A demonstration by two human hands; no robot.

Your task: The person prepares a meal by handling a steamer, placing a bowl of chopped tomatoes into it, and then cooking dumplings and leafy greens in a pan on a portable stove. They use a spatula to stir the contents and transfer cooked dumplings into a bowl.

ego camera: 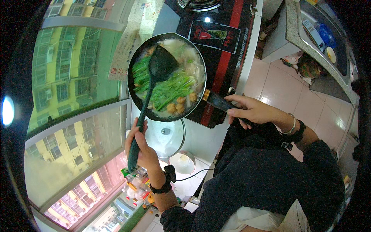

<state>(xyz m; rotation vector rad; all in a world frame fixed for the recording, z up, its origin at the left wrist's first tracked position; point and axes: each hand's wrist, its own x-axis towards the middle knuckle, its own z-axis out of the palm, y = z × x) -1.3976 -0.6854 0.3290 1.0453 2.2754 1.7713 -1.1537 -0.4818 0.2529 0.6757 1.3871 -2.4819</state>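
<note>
My left hand grips the dark green handle of a broad turner. The turner's black head lies over leafy greens in a deep black frying pan; whether it touches them, I cannot tell. Pale broth, white pieces and several browned balls are also in the pan. My right hand is around the pan's black handle, with the thumb on top. A glass lid with a dark knob lies beside the pan, partly hidden under its rim.
The black gas hob has a second burner at the top. Near the lid stand a white bowl and several bottles and packets. Windows line the left side. A sink holding dishes is at the upper right.
</note>
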